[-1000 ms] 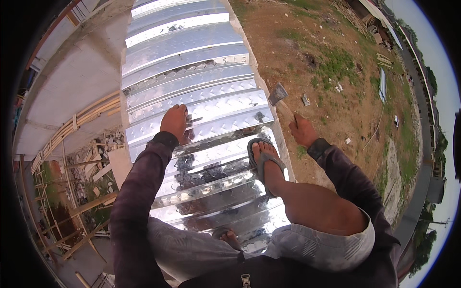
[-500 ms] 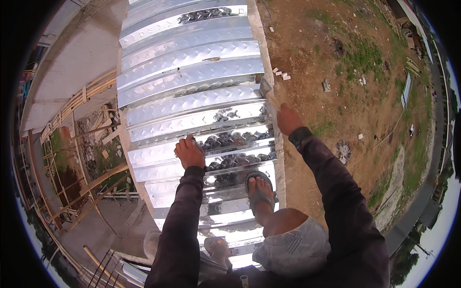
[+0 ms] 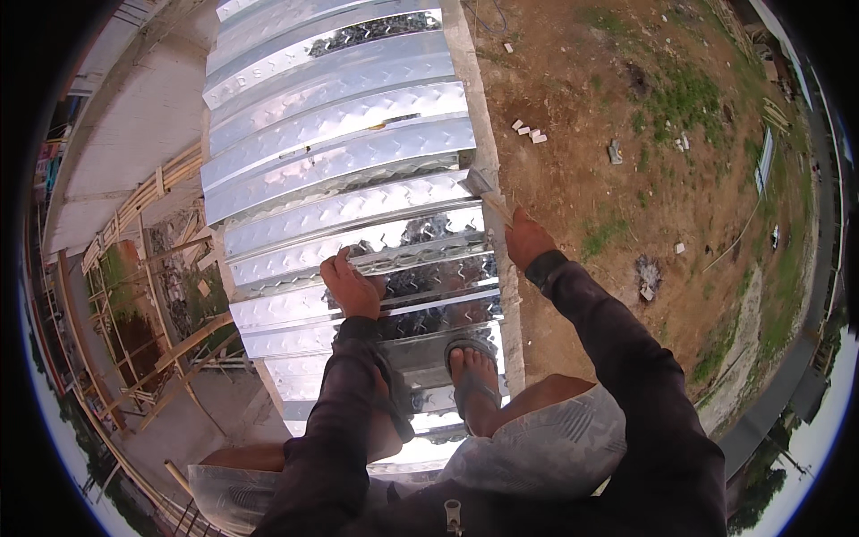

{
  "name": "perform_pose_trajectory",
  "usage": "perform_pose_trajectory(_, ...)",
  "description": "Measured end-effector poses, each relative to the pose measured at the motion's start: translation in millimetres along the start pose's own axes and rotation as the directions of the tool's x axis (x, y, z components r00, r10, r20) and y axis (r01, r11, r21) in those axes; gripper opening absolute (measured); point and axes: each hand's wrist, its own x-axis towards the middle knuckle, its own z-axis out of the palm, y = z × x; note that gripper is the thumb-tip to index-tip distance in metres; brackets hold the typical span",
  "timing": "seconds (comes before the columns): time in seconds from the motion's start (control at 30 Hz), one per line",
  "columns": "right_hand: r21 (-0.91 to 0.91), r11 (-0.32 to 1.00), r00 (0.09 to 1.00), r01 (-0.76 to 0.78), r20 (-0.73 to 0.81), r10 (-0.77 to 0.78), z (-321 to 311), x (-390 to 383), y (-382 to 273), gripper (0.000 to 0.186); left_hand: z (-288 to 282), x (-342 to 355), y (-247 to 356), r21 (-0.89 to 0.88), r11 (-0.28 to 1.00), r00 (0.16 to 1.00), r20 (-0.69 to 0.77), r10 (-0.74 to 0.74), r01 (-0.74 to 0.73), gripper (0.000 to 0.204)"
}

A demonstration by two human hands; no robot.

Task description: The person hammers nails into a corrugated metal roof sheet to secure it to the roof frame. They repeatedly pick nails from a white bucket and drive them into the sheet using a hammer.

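Shiny ribbed metal decking sheets [image 3: 340, 179] lie overlapped along the top of a long wall. My left hand [image 3: 352, 286] rests on a rib of the decking near the middle, fingers curled over the raised metal. At the sheets' right edge, my right hand [image 3: 528, 237] is closed round the wooden handle of a hammer [image 3: 497, 208]. Its metal head sits at the end of a rib and seems to touch it. Whether anything small lies beneath my left fingers is hidden.
My sandalled right foot [image 3: 472, 376] stands on the decking. To the right, well below, is bare ground [image 3: 573, 179] with grass and white blocks [image 3: 528, 131]. On the left, timber poles [image 3: 179, 345] and a concrete surface [image 3: 152, 98] lie past the wall's edge.
My view has shifted forward along the decking. My left foot has stepped up beside the right one. My left hand has slid to a farther rib; the hammer remains at the right edge.
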Motion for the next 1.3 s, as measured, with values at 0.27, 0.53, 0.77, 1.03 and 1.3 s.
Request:
perform_pose_trajectory(0.27,0.076,0.997,0.998,0.032,-0.063,-0.028,2,-7,3,0.031,96,62,129,-0.685,0.702,0.857,0.466,0.219,0.193,0.014)
perform_pose_trajectory(0.53,0.079,0.995,0.988,0.061,-0.147,-0.048,7,-8,-2,0.029,128,49,102,-0.751,0.619,0.862,0.453,0.229,0.230,0.012)
perform_pose_trajectory(0.77,0.057,0.998,0.993,0.025,-0.114,-0.019,3,-8,0,0.030,125,46,98,-0.702,0.709,0.825,0.442,0.354,0.072,0.009)
perform_pose_trajectory(1.03,0.062,0.996,0.994,0.070,-0.084,-0.064,-16,-25,-12,0.030,125,56,90,-0.738,0.670,0.737,0.410,0.537,-0.078,0.007)
perform_pose_trajectory(1.3,0.110,0.957,0.945,0.268,-0.223,-0.239,-45,-101,-22,0.023,127,65,85,-0.718,0.643,0.639,0.367,0.676,-0.268,0.010)
